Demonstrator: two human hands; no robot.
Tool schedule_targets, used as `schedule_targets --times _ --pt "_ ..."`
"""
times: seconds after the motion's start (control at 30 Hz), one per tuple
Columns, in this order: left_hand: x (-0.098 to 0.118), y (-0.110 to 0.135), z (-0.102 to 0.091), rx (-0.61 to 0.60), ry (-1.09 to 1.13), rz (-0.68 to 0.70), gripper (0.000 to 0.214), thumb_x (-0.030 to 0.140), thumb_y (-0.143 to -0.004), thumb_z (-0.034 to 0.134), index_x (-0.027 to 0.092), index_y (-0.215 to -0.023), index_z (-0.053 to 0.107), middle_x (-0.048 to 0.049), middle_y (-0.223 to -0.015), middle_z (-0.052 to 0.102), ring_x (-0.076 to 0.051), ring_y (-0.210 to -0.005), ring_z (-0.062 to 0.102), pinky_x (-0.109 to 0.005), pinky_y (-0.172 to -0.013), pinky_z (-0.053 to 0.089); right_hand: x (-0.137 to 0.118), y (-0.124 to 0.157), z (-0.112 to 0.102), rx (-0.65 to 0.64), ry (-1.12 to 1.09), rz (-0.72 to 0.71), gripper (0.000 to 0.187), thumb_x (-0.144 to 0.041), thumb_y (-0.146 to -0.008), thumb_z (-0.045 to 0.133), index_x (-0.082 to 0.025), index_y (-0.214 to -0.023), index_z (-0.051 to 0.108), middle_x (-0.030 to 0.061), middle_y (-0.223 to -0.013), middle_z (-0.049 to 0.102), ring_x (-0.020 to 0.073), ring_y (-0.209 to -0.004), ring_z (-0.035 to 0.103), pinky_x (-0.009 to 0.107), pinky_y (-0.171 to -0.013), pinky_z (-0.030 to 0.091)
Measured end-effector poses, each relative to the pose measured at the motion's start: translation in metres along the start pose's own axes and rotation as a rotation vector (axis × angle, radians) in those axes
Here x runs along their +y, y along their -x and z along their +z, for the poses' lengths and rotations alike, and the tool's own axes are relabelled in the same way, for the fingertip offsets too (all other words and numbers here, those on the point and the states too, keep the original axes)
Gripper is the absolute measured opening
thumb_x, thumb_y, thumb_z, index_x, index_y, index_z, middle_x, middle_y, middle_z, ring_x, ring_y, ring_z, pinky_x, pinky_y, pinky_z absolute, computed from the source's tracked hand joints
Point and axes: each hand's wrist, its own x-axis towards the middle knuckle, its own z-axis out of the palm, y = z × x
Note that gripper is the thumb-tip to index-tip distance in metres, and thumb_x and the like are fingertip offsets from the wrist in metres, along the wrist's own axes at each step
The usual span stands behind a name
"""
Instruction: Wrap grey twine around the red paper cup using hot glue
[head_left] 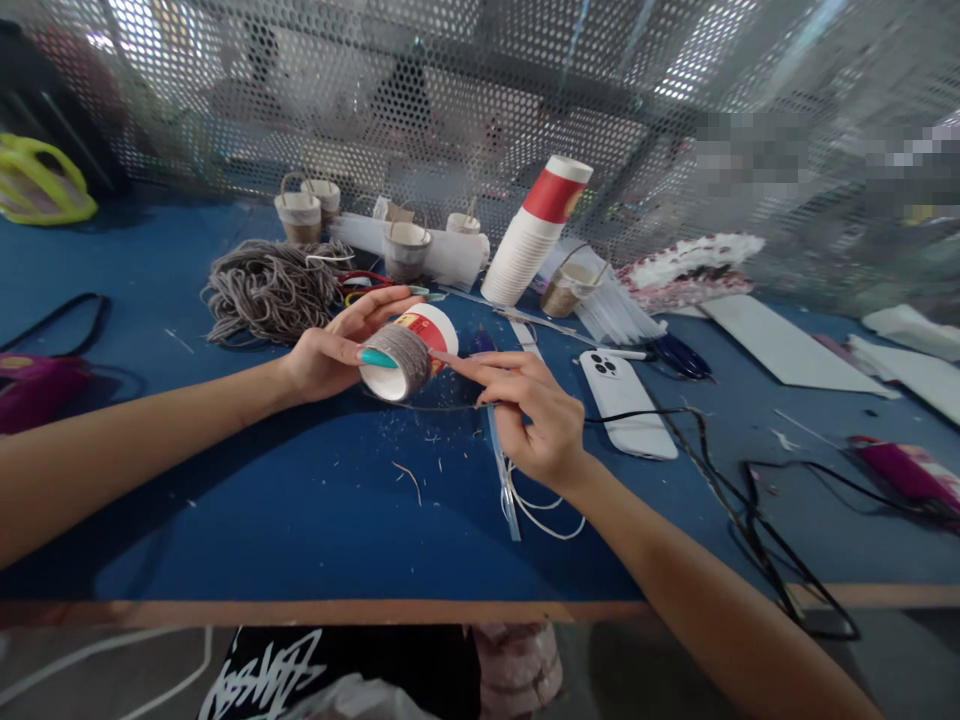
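My left hand (pixel 334 345) grips a paper cup (pixel 409 352) lying on its side above the blue table (pixel 225 500). Grey-brown cord is wound round the cup's lower half; its red and white top faces away from me. My right hand (pixel 529 410) has its index finger stretched out, touching the wound cord on the cup's right side, the other fingers curled. Whether they hold the cord's loose end I cannot make out. A bundle of the same grey cord (pixel 274 290) lies just behind my left hand.
A tilted stack of paper cups (pixel 534 235) and several cord-wrapped cup baskets (pixel 304 215) stand at the back. A white phone (pixel 626 405) with a black cable (pixel 750 500) lies to the right. Scissors (pixel 367 283), white string (pixel 536 510), glue sticks (pixel 615 315) and paper sheets (pixel 787 350) lie about.
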Motion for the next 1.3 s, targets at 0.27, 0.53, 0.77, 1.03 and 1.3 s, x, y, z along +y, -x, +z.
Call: schedule_targets --times 0.27,0.53,0.77,1.03,1.3 --pt "0.0001 0.0008 -0.0006 0.036 0.035 -0.017 0.071 0.017 -0.049 0.069 0.021 -0.121 0.066 -0.0052 -0.143 0.062 -0.037 -0.148 0.038 -0.049 -0.120 0.035 -0.0016 -0.0012 -0.0010 0.027 -0.013 -0.016 0.041 0.009 -0.086 0.042 -0.025 -0.099 0.062 0.0016 -0.093 0.077 0.0183 -0.095 0.072 0.036 -0.078 0.062" --pt "-0.0007 0.0012 0.0031 0.020 0.067 -0.045 0.072 0.014 -0.047 0.067 0.021 -0.119 0.067 -0.0052 -0.139 0.064 -0.037 -0.148 0.038 -0.049 -0.120 0.035 -0.0049 -0.0006 -0.0002 -0.035 -0.017 0.032 0.044 0.010 -0.083 0.040 -0.024 -0.103 0.056 0.0061 -0.121 0.075 0.0207 -0.113 0.067 0.041 -0.088 0.061" --pt "0.0006 0.0016 0.0013 0.021 0.061 -0.047 0.071 0.017 -0.050 0.069 0.020 -0.120 0.066 -0.0063 -0.141 0.063 -0.037 -0.150 0.035 -0.051 -0.123 0.031 -0.0042 -0.0001 -0.0001 -0.035 -0.001 0.018 0.046 0.009 -0.086 0.038 -0.025 -0.106 0.062 0.0014 -0.089 0.075 0.0200 -0.106 0.069 0.038 -0.087 0.061" --pt "0.0011 0.0027 0.0009 0.037 0.081 -0.056 0.070 0.024 -0.053 0.072 0.022 -0.122 0.063 -0.0045 -0.147 0.058 -0.039 -0.155 0.023 -0.055 -0.125 0.027 -0.0060 0.0009 0.0003 -0.017 0.001 -0.011 0.042 0.010 -0.084 0.041 -0.024 -0.096 0.062 0.0000 -0.089 0.075 0.0179 -0.098 0.069 0.032 -0.077 0.062" --pt "0.0009 0.0014 0.0031 0.056 0.152 -0.085 0.070 0.025 -0.048 0.072 0.023 -0.118 0.068 0.0013 -0.137 0.067 -0.042 -0.154 0.022 -0.060 -0.123 0.025 -0.0085 0.0013 0.0024 0.080 -0.161 0.107 0.039 0.008 -0.080 0.043 -0.025 -0.097 0.055 0.0032 -0.105 0.078 0.0181 -0.093 0.071 0.033 -0.071 0.061"
